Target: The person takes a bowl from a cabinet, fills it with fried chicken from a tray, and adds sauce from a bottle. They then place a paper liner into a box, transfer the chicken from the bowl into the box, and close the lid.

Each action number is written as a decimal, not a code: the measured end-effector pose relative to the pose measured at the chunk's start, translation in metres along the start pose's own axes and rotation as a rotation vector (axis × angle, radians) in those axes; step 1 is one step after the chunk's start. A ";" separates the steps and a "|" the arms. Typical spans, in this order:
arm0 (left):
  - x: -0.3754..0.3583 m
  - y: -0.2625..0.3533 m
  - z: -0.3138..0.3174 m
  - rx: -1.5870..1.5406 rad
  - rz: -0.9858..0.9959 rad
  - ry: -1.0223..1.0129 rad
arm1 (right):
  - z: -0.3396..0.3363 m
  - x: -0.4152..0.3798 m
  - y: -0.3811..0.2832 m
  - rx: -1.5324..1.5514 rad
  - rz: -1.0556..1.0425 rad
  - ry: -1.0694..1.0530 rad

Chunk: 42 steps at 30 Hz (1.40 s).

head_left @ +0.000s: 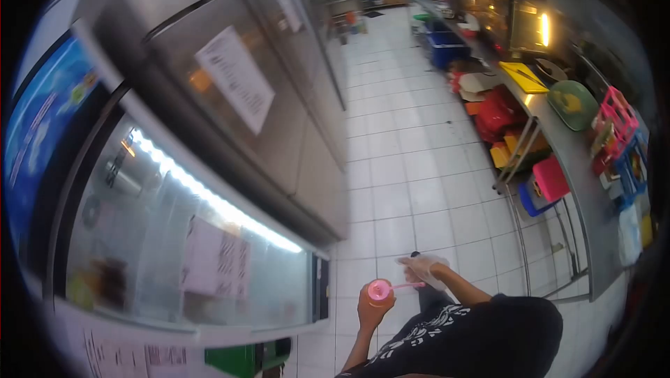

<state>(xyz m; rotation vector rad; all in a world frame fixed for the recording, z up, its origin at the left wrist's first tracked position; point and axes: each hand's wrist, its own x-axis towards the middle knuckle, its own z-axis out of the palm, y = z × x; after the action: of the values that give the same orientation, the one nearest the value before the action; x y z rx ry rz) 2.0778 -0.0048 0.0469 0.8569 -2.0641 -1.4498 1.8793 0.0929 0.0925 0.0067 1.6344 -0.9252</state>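
Note:
My left hand is wrapped round a cup of pink drink in front of my dark shirt. A pink straw sticks out from the cup toward the right. To the right of the cup is my right hand, in a clear, loose plastic glove, with its fingers stretched out to the left above the floor. It appears to hold nothing.
A glass-door fridge with a bright light strip stands on the left, beside steel cabinets. On the right runs a steel table with a yellow board, a green container and baskets. White tiled floor lies between.

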 end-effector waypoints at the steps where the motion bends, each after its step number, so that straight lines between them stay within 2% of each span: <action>1: 0.038 0.004 0.019 0.050 0.130 -0.153 | -0.024 0.025 0.008 0.143 0.071 -0.097; 2: 0.076 0.005 0.039 0.094 0.261 -0.301 | -0.052 0.064 0.020 0.329 0.085 -0.307; 3: 0.107 0.010 0.061 0.085 0.260 -0.328 | -0.084 0.104 0.030 0.521 0.133 -0.550; 4: 0.139 0.018 0.084 0.078 0.350 -0.387 | -0.109 0.135 0.031 0.674 0.149 -0.702; 5: 0.179 0.033 0.106 0.067 0.456 -0.442 | -0.129 0.142 0.010 0.795 0.133 -0.764; 6: 0.208 0.053 0.140 -0.038 0.444 -0.604 | -0.159 0.146 -0.004 0.889 0.022 -0.644; 7: 0.237 0.065 0.157 -0.049 0.440 -0.619 | -0.165 0.132 -0.034 0.983 -0.073 -0.510; 9: 0.298 0.092 0.190 0.206 0.791 -0.656 | -0.188 0.124 -0.097 1.144 -0.284 -0.241; 11: 0.351 0.108 0.215 0.177 0.798 -0.688 | -0.231 0.150 -0.143 1.233 -0.294 -0.278; 13: 0.411 0.125 0.240 0.227 0.753 -0.617 | -0.282 0.169 -0.193 1.321 -0.308 -0.310; 15: 0.479 0.136 0.251 0.255 0.691 -0.635 | -0.323 0.181 -0.256 1.371 -0.531 -0.258; 17: 0.550 0.110 0.269 0.081 0.154 -0.656 | -0.384 0.226 -0.300 1.407 -0.690 -0.211; 19: 0.627 0.084 0.277 0.087 0.170 -0.626 | -0.446 0.259 -0.336 1.406 -0.817 -0.083; 21: 0.705 0.068 0.289 0.161 0.072 -0.557 | -0.492 0.280 -0.368 1.403 -0.871 0.015; 23: 0.791 0.066 0.311 0.257 0.112 -0.555 | -0.550 0.291 -0.397 1.483 -0.871 0.397; 24: 0.832 0.069 0.325 0.243 0.103 -0.571 | -0.578 0.297 -0.403 1.478 -0.863 0.421; 26: 0.929 0.098 0.353 0.211 0.168 -0.647 | -0.624 0.318 -0.419 1.582 -0.860 0.641; 28: 1.022 0.132 0.399 0.253 0.180 -0.698 | -0.669 0.332 -0.445 1.633 -0.934 0.737; 31: 1.152 0.154 0.472 0.269 0.152 -0.765 | -0.718 0.342 -0.534 1.789 -0.950 0.820; 33: 1.231 0.129 0.515 0.226 0.117 -0.781 | -0.766 0.393 -0.573 1.834 -0.956 0.850; 35: 1.302 0.056 0.541 0.260 -0.007 -0.710 | -0.823 0.446 -0.624 1.872 -0.964 0.867; 37: 1.340 -0.036 0.542 0.515 -0.160 -0.507 | -0.881 0.508 -0.693 1.771 -1.028 0.774; 38: 1.344 -0.052 0.531 0.813 -0.239 -0.529 | -0.906 0.534 -0.735 1.843 -0.902 0.686; 39: 1.350 -0.116 0.512 0.791 -0.247 -0.728 | -0.936 0.566 -0.777 1.773 -0.968 0.562; 40: 1.349 -0.137 0.491 0.930 -0.121 -1.016 | -0.958 0.596 -0.815 1.695 -1.014 0.451; 41: 1.343 -0.133 0.470 0.859 -0.234 -1.125 | -0.979 0.618 -0.863 1.713 -0.945 0.498; 42: 1.348 -0.125 0.461 0.741 -0.423 -1.066 | -1.004 0.640 -0.922 1.720 -0.898 0.540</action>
<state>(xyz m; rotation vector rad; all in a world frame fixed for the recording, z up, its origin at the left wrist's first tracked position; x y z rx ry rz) 0.8550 -0.7082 -0.1886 0.9064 -3.5412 -1.5213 0.4185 -0.2720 0.0585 0.7937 0.6992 -2.9486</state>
